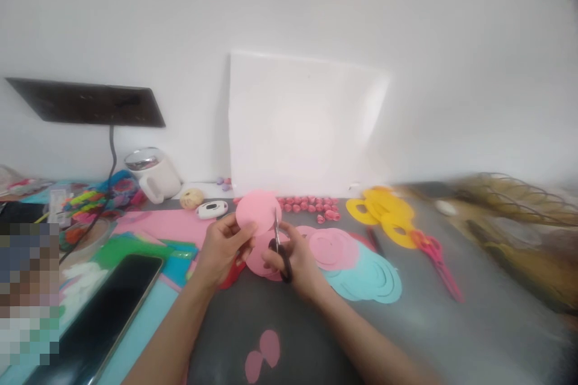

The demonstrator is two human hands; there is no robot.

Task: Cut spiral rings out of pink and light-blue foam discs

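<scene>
A round piece of pink paper [257, 210] is pinched between the thumb and fingers of my left hand [228, 243]. My right hand [295, 255] grips a pair of scissors [286, 261] with dark handles, and their blades point up at the disc's right edge. Below and behind the hands lie more pink paper circles [332, 249], partly covered by my fingers. Light-blue paper rings [383, 280] fan out to the right of my right hand. Two small pink paper scraps [270, 348] rest on the grey table nearer to me.
Rolled pink paper pieces [311, 204] line up before a white board [307, 120]. Yellow paper rings [386, 210] and pink scissors [438, 264] are at right, near a brown basket [519, 204]. At left are a phone [103, 319], a white mug [153, 174] and coloured sheets [130, 251].
</scene>
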